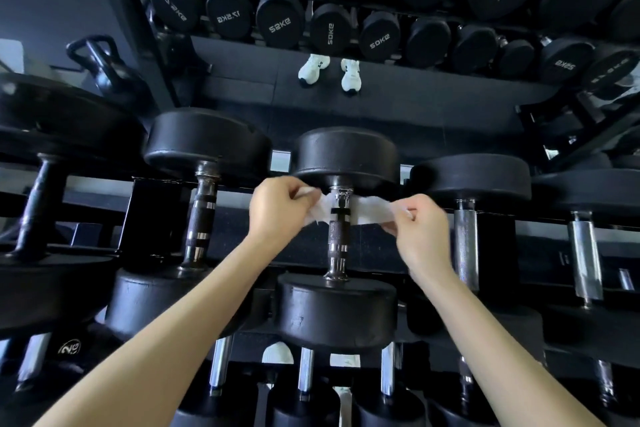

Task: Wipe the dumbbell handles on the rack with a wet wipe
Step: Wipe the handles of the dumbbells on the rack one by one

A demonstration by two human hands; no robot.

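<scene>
The dumbbell handle [337, 236] runs straight away from the person, midway between both hands. The left hand [280, 208] and right hand [420, 229] each pinch one end of the wet wipe [374, 213], stretched crosswise behind the handle's far end. Neither hand is nearer to it.

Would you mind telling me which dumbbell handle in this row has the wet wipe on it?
The middle dumbbell's handle: the wet wipe loops behind its upper end, with left hand and right hand pinching its ends. Neighbouring handles are bare.
</scene>
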